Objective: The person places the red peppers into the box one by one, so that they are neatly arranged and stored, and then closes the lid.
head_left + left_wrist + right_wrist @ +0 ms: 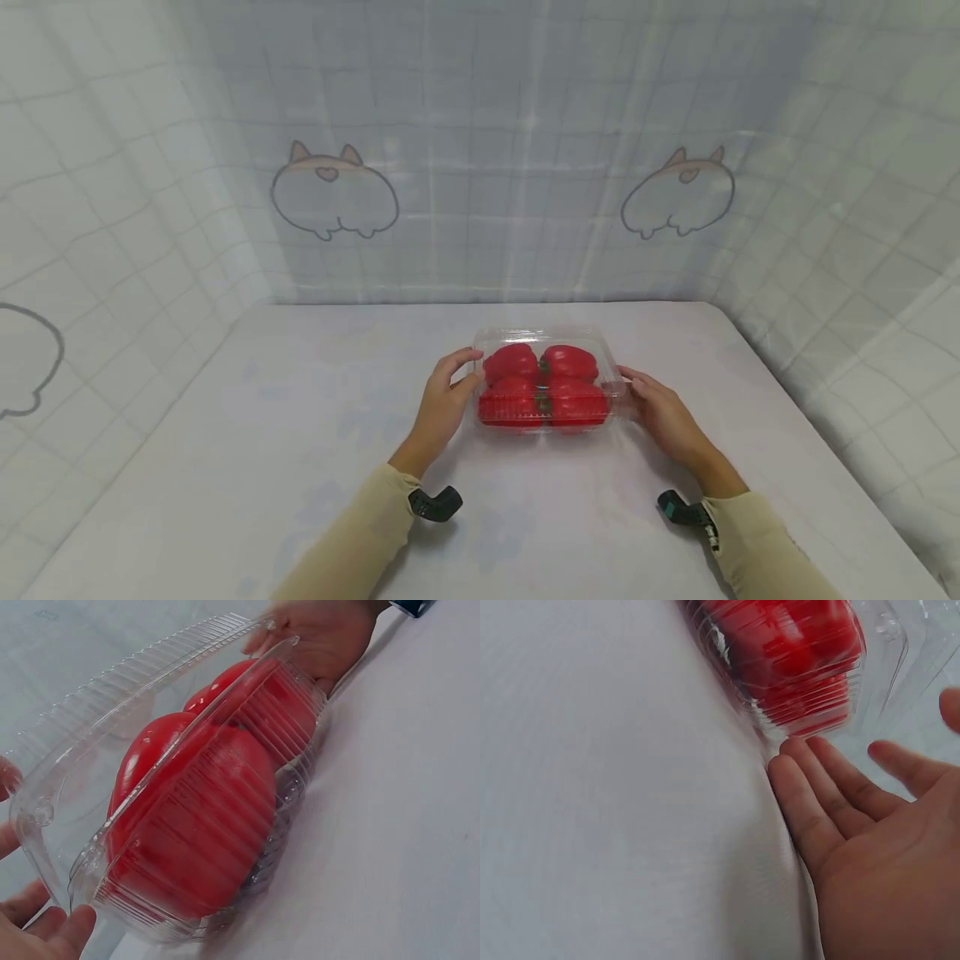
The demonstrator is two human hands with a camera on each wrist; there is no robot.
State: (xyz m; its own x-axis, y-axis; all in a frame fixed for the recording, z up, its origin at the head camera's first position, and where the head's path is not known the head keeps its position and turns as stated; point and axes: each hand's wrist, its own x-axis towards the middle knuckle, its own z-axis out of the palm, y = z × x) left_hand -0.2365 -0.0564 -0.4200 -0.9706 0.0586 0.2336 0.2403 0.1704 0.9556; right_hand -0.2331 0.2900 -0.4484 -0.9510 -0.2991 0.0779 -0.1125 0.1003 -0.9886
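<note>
A clear plastic clamshell box (603, 333) stands on the table with several red bell peppers (573, 400) inside. In the left wrist view, the rims of its lid (75, 735) and base stand apart. My left hand (438, 408) is at the box's left end, thumb and fingers spread against the plastic. At the opposite end my right hand (667, 421) reaches in with straight fingers. Seen from the right wrist, these fingers (832, 787) lie close to the ribbed end wall, the thumb held apart. Whether they bear on the wall cannot be told.
A pale cloth covers the table (300, 467). Behind it hangs a grid-patterned curtain (480, 167) with cartoon drawings, and similar cloth stands at both sides. Dark wrist devices (437, 504) are on both sleeves.
</note>
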